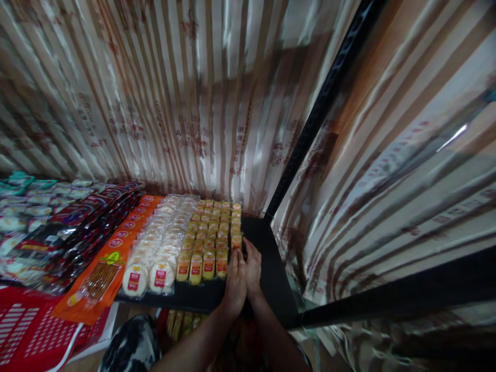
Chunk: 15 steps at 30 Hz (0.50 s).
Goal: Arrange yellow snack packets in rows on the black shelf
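Note:
Small yellow snack packs (209, 261) with red-and-white labels stand in close columns on a black shelf (271, 258). At the near end of the rightmost, shorter column is a yellow snack pack (236, 240), with both hands closed about it. My left hand (235, 276) is at its front, fingers straight and pressed together. Along its right side lies my right hand (253, 262), fingers slightly bent and close to the left hand. The hands hide the pack's lower part and any thing between the palms.
Left of the columns are round white crackers (160, 276) in clear wrap, an orange bag of sticks (103, 276) overhanging the edge, and dark red packets (89, 217). A red basket (34, 330) is below left. A black post (310, 124) rises behind, before striped plastic sheeting (217, 103).

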Each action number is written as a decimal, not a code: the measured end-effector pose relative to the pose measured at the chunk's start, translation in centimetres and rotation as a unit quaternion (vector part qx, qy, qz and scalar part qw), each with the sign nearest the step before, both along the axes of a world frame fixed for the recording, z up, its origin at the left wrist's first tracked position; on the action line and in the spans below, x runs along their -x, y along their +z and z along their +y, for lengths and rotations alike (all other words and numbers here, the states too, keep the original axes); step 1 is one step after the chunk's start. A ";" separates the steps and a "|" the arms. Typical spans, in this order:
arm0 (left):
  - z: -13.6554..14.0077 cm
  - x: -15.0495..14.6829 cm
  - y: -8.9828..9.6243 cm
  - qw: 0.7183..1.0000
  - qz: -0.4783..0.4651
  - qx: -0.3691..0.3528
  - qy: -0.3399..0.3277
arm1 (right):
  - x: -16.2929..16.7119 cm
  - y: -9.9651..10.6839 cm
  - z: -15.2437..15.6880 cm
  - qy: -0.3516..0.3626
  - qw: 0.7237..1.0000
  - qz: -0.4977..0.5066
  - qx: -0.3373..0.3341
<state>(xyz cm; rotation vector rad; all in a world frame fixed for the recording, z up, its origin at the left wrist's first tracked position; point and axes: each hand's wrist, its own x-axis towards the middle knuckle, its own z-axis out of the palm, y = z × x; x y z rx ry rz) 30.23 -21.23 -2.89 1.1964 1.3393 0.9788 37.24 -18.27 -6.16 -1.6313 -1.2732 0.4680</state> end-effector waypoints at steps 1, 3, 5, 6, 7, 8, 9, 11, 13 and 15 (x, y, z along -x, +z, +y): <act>0.1 -0.2 -0.1 1.000 0.003 -0.007 0.003 | 0.0 -0.2 0.1 0.008 1.000 -0.015 0.003; 0.5 -0.9 -0.3 1.000 0.008 -0.014 0.008 | -0.1 -0.7 0.3 0.036 0.999 -0.023 0.006; 0.9 -1.5 -0.8 1.000 0.011 -0.012 0.010 | -0.1 -1.2 0.5 0.048 0.999 -0.017 0.007; 1.1 -1.7 -1.0 1.000 0.015 -0.010 0.011 | -0.1 -1.4 0.6 0.045 0.999 -0.010 0.007; 1.3 -2.0 -1.3 1.000 0.021 -0.008 0.011 | -0.1 -1.6 0.7 0.041 0.999 -0.002 0.008; 1.4 -2.3 -1.5 1.000 0.027 -0.006 0.010 | -0.1 -1.8 0.7 0.039 0.999 0.005 0.008; 1.6 -2.6 -1.6 0.999 0.032 -0.006 0.011 | -0.1 -1.9 0.8 0.039 0.999 0.012 0.008; 1.9 -3.4 -1.6 0.999 0.034 -0.013 0.013 | -0.1 -2.1 0.7 0.042 0.999 0.018 0.007; 2.2 -4.4 -1.3 0.999 0.026 -0.025 0.016 | -0.2 -2.3 0.7 0.047 0.999 0.024 0.004; 2.4 -5.2 -0.8 0.999 0.019 -0.037 0.018 | -0.4 -2.4 0.7 0.050 0.998 0.033 -0.002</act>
